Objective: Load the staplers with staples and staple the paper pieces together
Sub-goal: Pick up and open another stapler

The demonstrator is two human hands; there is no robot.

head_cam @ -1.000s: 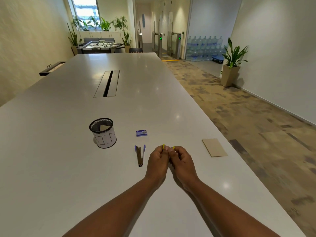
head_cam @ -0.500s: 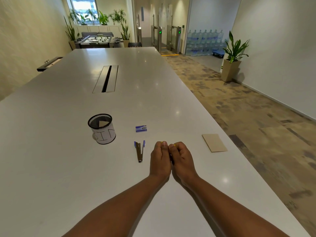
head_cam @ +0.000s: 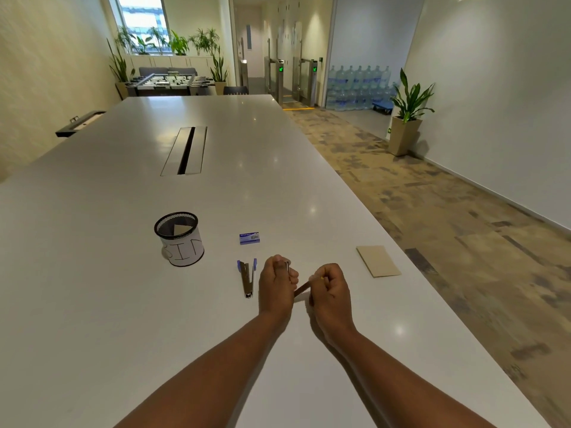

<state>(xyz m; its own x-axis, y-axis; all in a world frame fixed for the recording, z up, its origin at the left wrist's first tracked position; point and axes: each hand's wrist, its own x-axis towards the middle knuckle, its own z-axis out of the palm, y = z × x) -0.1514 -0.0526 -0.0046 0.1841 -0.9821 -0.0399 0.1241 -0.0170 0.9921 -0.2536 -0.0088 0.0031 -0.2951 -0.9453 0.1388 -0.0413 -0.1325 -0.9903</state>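
Showing an early loading stage: both hands work a small stapler (head_cam: 301, 288) just above the table (head_cam: 92, 304), near its right edge. The left hand (head_cam: 276, 285) is closed around one end, where a metal part shows at the thumb; the right hand (head_cam: 330, 287) is closed around the other end, with a speck of yellow at its fingertips. Whether staples are already in cannot be told. A second, blue stapler (head_cam: 247, 278) lies opened just left of the hands, apparently still waiting. The staple box (head_cam: 249, 238) sits just beyond it. Brown paper pieces (head_cam: 378, 261) rest unstapled by the right edge, so stapling remains. A mesh cup (head_cam: 179, 237) marked BIN stands left of the box.
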